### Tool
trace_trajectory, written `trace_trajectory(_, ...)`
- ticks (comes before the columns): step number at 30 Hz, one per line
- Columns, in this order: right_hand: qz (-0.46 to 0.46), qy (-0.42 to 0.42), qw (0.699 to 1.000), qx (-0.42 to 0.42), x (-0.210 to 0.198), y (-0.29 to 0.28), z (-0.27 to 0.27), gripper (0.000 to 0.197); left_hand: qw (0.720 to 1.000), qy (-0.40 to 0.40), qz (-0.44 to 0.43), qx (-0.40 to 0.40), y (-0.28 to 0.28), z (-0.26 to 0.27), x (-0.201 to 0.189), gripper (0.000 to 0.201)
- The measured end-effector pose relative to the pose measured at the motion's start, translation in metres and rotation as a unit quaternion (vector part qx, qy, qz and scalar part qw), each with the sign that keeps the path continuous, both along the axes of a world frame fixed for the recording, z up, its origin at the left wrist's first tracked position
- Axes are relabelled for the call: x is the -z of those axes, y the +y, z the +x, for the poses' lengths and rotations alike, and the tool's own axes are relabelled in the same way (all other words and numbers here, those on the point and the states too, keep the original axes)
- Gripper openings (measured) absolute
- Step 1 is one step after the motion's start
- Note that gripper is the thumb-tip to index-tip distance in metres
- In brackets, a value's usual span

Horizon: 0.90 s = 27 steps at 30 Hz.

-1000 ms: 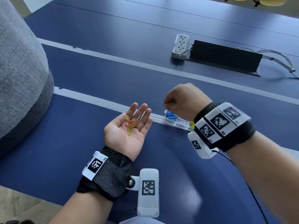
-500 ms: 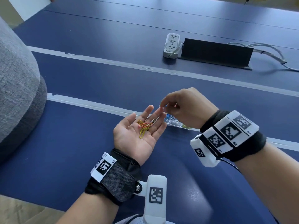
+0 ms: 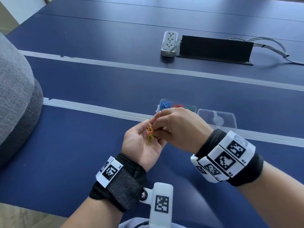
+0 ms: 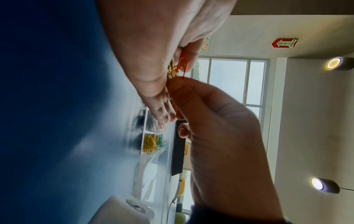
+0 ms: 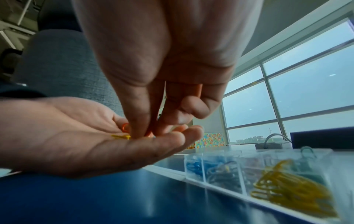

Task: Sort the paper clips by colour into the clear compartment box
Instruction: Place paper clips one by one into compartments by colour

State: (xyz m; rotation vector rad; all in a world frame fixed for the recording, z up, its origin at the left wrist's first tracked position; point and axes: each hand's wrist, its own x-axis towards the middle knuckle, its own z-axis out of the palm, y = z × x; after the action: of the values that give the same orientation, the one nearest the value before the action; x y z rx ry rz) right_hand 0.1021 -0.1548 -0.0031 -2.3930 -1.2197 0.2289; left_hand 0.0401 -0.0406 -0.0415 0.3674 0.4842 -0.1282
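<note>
My left hand (image 3: 139,145) lies palm up above the blue table, fingers relaxed, carrying a yellow paper clip (image 3: 149,138) and a red-orange paper clip (image 3: 150,132) that lies across it. My right hand (image 3: 179,129) reaches in from the right, and its thumb and forefinger pinch the red-orange clip (image 4: 184,65) on the palm. The right wrist view shows the fingertips (image 5: 138,125) pressed down beside that clip (image 5: 125,127). The clear compartment box (image 3: 158,109) stands just behind the hands, with blue, red, green, yellow and dark clips in separate compartments (image 5: 240,171).
The box's clear lid (image 3: 217,119) lies flat to the right of the box. Farther back are a white power strip (image 3: 169,43), a black panel (image 3: 215,48) and grey cables. A grey cushion (image 3: 14,99) fills the left edge.
My right hand has moved from over the box to my left palm and pinched the red-orange clip. The left hand's fingers have curled in slightly.
</note>
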Motion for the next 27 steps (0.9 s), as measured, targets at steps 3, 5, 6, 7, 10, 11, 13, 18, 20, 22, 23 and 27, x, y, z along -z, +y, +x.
trace_trajectory(3,0.054,0.008,0.997,0.057,-0.003,-0.007,0.006,0.013,0.999,0.016,0.036,0.007,0.002,0.0,0.003,0.037)
trace_trajectory(5,0.053,0.019,0.988,0.144,-0.005,-0.015,0.022,0.011,0.999,0.027,0.046,0.007,0.003,0.001,0.002,0.035)
trace_trajectory(6,0.05,0.022,0.981,0.185,-0.005,-0.02,0.03,0.01,0.998,0.031,0.048,0.007,0.003,0.001,0.002,0.034)
trace_trajectory(7,0.047,0.026,0.975,0.215,-0.006,-0.024,0.038,0.01,0.998,0.033,0.048,0.006,0.003,0.002,0.001,0.034)
trace_trajectory(10,0.008,0.036,0.966,0.254,-0.006,-0.028,0.05,0.012,0.998,0.036,0.048,0.005,0.002,0.005,0.001,0.033)
trace_trajectory(11,-0.012,0.041,0.965,0.26,-0.005,-0.027,0.053,0.012,0.998,0.036,0.05,0.004,0.001,0.005,0.001,0.033)
trace_trajectory(13,-0.05,0.05,0.961,0.266,0.0,-0.025,0.055,0.013,0.998,0.035,0.053,0.003,0.0,0.006,0.001,0.033)
trace_trajectory(18,-0.071,0.051,0.96,0.265,0.001,-0.025,0.052,0.018,0.999,0.024,0.048,0.0,0.0,0.005,0.0,0.031)
trace_trajectory(20,-0.056,0.041,0.962,0.262,-0.002,-0.028,0.05,0.019,0.999,0.016,0.038,0.003,0.0,0.006,-0.002,0.031)
trace_trajectory(22,-0.048,0.044,0.969,0.237,-0.006,-0.028,0.045,0.019,1.0,0.005,0.024,0.007,-0.002,0.006,-0.003,0.035)
trace_trajectory(23,-0.043,0.049,0.975,0.212,-0.008,-0.027,0.042,0.019,1.0,0.0,0.015,0.01,-0.003,0.006,-0.004,0.037)
trace_trajectory(27,-0.005,0.07,0.993,0.095,-0.019,-0.02,0.022,0.02,1.0,-0.018,-0.007,0.023,-0.006,0.007,-0.005,0.049)
